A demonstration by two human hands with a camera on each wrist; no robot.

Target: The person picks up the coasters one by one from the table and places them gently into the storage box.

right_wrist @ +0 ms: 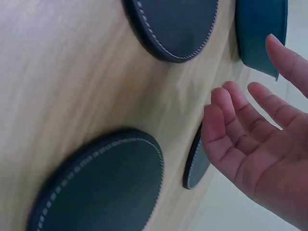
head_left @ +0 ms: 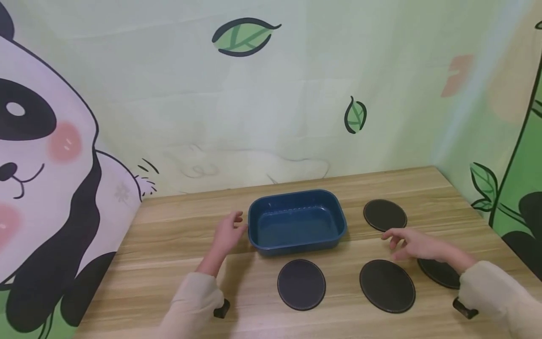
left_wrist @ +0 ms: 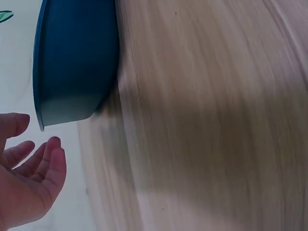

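Note:
A blue rectangular baking dish (head_left: 296, 226) sits on the wooden table. My left hand (head_left: 230, 231) is just off its left end, fingers loosely bent and holding nothing; in the left wrist view the fingertips are apart from the rim. My right hand (head_left: 415, 243) hovers empty over the right side, among round black stitched coasters. One coaster (head_left: 385, 215) lies just beyond its fingertips, another (head_left: 387, 286) nearer the front edge, and a third (head_left: 438, 272) is partly hidden under the right wrist. A further coaster (head_left: 301, 285) lies in front of the dish.
The wood-grain table (head_left: 178, 235) ends at a fabric backdrop (head_left: 169, 94) printed with a panda and leaves. Both sleeves carry a small black strap piece, one (head_left: 222, 309) at the left wrist.

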